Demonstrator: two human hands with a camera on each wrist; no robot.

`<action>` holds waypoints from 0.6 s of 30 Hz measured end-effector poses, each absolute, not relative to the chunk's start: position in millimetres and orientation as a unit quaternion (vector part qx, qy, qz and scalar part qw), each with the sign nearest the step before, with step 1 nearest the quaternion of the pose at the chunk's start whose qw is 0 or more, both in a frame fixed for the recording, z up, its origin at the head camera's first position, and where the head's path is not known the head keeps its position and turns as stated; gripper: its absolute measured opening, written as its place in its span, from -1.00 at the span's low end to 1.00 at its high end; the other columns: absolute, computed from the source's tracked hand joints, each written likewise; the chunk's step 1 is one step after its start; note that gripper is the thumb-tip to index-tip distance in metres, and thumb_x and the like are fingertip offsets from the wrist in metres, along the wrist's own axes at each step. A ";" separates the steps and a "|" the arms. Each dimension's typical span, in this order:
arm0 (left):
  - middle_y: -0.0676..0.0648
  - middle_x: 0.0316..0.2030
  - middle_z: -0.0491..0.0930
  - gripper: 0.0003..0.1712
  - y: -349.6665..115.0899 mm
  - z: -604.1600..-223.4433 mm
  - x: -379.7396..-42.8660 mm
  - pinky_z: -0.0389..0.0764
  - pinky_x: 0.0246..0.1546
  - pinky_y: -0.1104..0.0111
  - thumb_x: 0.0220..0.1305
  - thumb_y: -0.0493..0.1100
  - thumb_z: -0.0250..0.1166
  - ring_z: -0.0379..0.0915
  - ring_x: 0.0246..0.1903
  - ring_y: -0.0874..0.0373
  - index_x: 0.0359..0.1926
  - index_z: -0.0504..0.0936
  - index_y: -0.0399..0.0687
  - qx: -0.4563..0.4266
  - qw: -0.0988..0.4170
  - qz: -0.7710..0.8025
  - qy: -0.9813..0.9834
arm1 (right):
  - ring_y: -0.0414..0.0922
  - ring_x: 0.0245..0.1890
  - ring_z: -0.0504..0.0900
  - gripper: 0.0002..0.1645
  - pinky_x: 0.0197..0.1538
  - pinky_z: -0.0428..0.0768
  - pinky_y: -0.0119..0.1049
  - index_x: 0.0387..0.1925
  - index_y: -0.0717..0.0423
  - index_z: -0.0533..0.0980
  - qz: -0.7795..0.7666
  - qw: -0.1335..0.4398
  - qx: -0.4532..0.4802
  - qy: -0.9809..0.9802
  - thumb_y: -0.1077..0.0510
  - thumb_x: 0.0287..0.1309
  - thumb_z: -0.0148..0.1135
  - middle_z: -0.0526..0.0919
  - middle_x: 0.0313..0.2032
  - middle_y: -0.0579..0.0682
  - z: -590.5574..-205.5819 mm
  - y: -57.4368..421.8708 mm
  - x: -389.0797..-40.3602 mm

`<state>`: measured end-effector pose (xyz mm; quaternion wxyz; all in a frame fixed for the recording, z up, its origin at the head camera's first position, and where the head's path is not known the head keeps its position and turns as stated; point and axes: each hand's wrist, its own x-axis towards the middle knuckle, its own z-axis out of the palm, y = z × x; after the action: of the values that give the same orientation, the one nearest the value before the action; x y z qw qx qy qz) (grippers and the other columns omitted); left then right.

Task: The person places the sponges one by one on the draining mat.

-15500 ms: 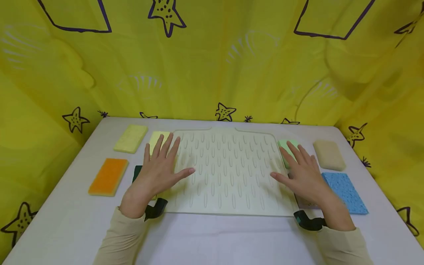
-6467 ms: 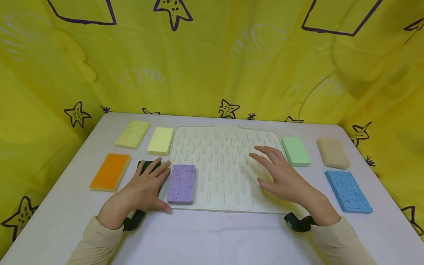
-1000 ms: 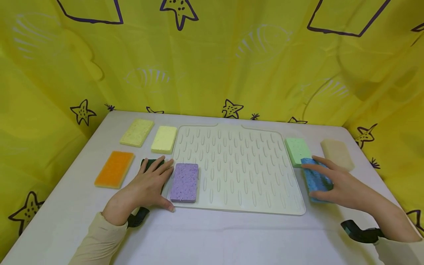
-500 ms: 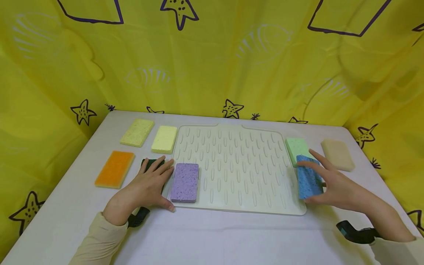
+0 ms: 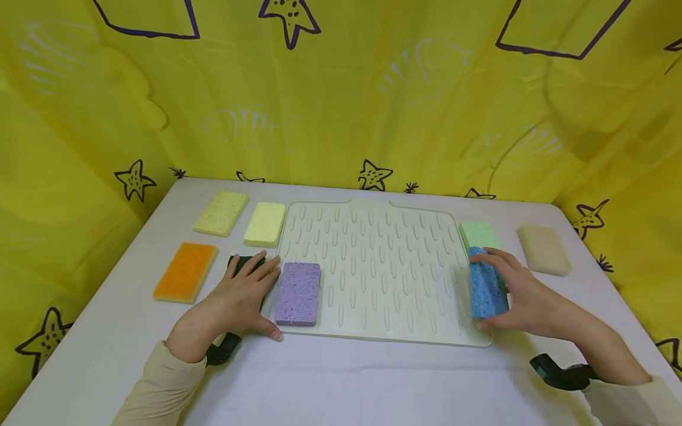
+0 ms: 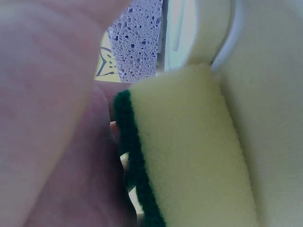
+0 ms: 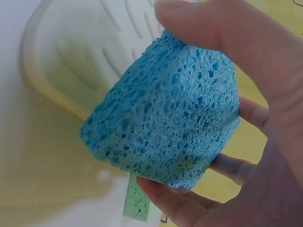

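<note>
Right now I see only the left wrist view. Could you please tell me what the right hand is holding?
Observer: The right hand holds a blue sponge.
Operator: Thank you. Which sponge lies just beyond it?
Observer: A pale green sponge, partly hidden by the blue sponge in the head view.
Operator: And which sponge is directly to the left of the left hand?
Observer: An orange sponge, lying on the table.

A yellow curtain (image 5: 330,100) round a white table (image 5: 341,384) suggests a booth.
</note>
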<state>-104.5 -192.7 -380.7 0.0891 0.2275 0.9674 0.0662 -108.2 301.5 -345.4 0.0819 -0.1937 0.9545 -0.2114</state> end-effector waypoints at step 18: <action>-0.17 0.52 0.13 0.43 -193.4 -382.3 -104.8 -0.17 0.40 -0.38 -0.39 0.53 0.49 -0.14 0.53 -0.25 0.41 0.31 -0.28 0.228 0.088 0.064 0.967 | 0.43 0.29 0.15 0.14 0.00 0.40 0.41 0.40 -0.29 0.25 -0.179 0.048 -0.215 0.959 -0.26 -0.25 0.61 0.12 0.40 0.27 -348.4 277.5 -110.6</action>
<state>-104.8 -193.4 -382.3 0.0885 0.2283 0.9675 0.0635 -110.6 277.5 -348.4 0.0477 -0.2149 0.9589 -0.1789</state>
